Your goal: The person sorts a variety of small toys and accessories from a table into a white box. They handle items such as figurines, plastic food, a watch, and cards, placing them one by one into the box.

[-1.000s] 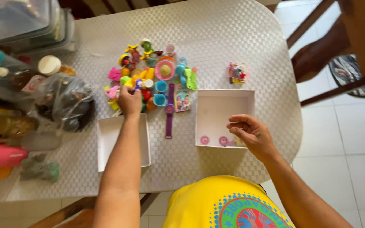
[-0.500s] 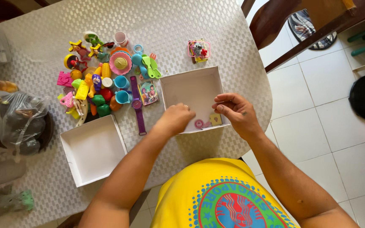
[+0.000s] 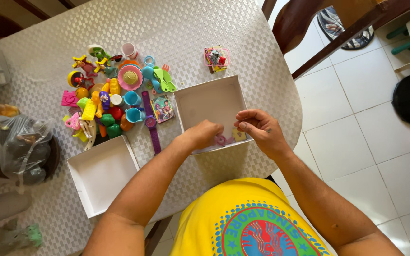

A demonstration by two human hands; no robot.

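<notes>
Up top, a table (image 3: 243,28) with a bumpy grey cloth stands on white floor tiles (image 3: 357,123), a wooden chair (image 3: 309,19) beside it. Both hands sit at the near edge of a white box (image 3: 209,99). The left hand (image 3: 202,134) hides what it touches; I cannot tell its grip. The right hand (image 3: 257,128) is curled, fingertips pinched together. A small pink ring (image 3: 221,139) peeks out between them.

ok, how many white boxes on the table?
2. One white box sits open near the table's front-left edge; the other white box is right of the toy pile, both hands at its near edge.
</notes>
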